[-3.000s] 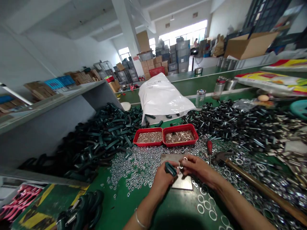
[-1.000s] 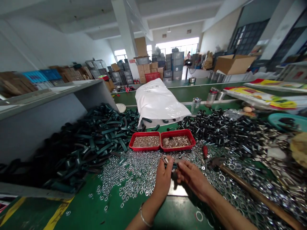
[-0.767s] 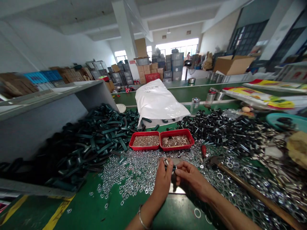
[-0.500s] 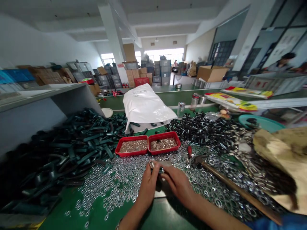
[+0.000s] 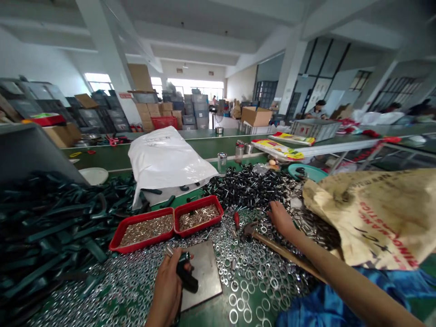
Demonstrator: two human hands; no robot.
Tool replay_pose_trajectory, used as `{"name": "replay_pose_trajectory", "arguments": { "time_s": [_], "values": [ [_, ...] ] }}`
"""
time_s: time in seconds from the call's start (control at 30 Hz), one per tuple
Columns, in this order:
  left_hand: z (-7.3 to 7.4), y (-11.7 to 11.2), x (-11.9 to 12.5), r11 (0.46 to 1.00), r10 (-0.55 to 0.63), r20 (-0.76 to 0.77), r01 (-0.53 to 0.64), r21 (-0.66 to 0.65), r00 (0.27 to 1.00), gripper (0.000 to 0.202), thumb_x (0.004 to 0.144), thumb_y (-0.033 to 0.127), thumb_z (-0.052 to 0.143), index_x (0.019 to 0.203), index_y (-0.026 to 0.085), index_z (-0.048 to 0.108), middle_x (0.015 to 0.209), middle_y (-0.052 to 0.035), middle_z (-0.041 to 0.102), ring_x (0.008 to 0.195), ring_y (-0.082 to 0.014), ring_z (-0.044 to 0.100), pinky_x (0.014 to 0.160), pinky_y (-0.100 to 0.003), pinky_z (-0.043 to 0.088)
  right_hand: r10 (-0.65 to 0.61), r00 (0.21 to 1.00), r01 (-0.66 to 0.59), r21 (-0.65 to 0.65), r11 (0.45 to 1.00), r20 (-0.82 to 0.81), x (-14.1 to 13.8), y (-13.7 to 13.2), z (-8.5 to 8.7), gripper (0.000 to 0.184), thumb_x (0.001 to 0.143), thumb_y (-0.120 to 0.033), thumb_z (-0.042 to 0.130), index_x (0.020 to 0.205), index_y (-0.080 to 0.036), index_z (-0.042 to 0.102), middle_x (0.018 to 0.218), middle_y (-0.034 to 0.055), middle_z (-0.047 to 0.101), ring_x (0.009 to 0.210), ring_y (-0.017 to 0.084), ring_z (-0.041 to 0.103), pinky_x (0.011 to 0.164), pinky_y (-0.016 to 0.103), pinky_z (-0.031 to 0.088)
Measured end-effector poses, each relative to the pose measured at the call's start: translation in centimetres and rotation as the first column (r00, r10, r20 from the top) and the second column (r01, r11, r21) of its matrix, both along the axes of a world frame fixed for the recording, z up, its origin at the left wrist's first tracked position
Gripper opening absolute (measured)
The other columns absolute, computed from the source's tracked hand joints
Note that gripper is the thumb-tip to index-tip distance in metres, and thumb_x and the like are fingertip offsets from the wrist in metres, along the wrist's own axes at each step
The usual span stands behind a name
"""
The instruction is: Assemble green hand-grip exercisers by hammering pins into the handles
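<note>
My left hand (image 5: 166,286) is shut around a dark green rubber-covered part (image 5: 184,272), and a small silver metal piece (image 5: 169,251) shows at its fingertips. It sits at the left edge of a flat steel plate (image 5: 200,277) lying on a layer of steel washers (image 5: 252,272). My right hand (image 5: 281,220) is well apart, reaching to the right, its fingers down among loose metal sleeves (image 5: 303,222) beside a woven sack (image 5: 369,218). Whether those fingers hold a sleeve is hidden.
Two red trays (image 5: 141,234) of small metal pieces stand beyond the plate. A wooden-handled hammer (image 5: 272,243) and a red-handled screwdriver (image 5: 236,220) lie among the washers. Heaps of dark green parts (image 5: 44,227) and black bolts (image 5: 245,188) flank a white plastic bag (image 5: 163,156).
My hands have separated: the right moved away to the sleeves beside the sack, and the left dropped toward the plate's edge. The view swung left, and the sack now fills the right side.
</note>
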State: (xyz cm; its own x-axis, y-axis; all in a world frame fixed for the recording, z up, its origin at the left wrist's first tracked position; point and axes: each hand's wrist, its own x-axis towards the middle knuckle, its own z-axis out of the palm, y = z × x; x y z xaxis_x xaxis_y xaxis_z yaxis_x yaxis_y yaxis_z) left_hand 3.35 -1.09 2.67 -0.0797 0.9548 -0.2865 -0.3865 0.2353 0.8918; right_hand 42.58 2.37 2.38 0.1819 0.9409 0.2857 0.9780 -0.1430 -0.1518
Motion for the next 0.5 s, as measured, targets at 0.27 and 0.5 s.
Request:
{"name": "replay_pose_trajectory", "arguments": {
  "time_s": [0.27,0.5],
  "values": [
    [-0.3,0.4,-0.3,1.0,-0.017,0.087,0.018,-0.011,0.996,0.045,0.075,0.054,0.073,0.088,0.016,0.053,0.074,-0.0005,0.065,0.053,-0.0077,0.054,0.056,-0.022,0.045,-0.003,0.999,0.005,-0.044,0.999,0.036,1.1,0.9,1.0,0.006,0.088,-0.015,0.052,0.09,-0.015,0.058,0.095,0.0192,0.064,0.092,0.031,0.062,0.076,0.041,0.046],
    [0.1,-0.2,0.4,0.998,-0.06,0.164,0.055,0.038,0.985,0.043,0.078,0.054,0.071,0.089,0.016,0.053,0.079,-0.0025,0.065,0.059,-0.0091,0.056,0.061,-0.023,0.045,0.242,0.476,-0.368,0.058,0.928,-0.846,-12.4,-4.6,3.4,0.031,0.088,-0.046,0.059,0.109,-0.024,0.058,0.088,0.0064,0.071,0.082,0.026,0.068,0.079,0.041,0.053]
  ]
}}
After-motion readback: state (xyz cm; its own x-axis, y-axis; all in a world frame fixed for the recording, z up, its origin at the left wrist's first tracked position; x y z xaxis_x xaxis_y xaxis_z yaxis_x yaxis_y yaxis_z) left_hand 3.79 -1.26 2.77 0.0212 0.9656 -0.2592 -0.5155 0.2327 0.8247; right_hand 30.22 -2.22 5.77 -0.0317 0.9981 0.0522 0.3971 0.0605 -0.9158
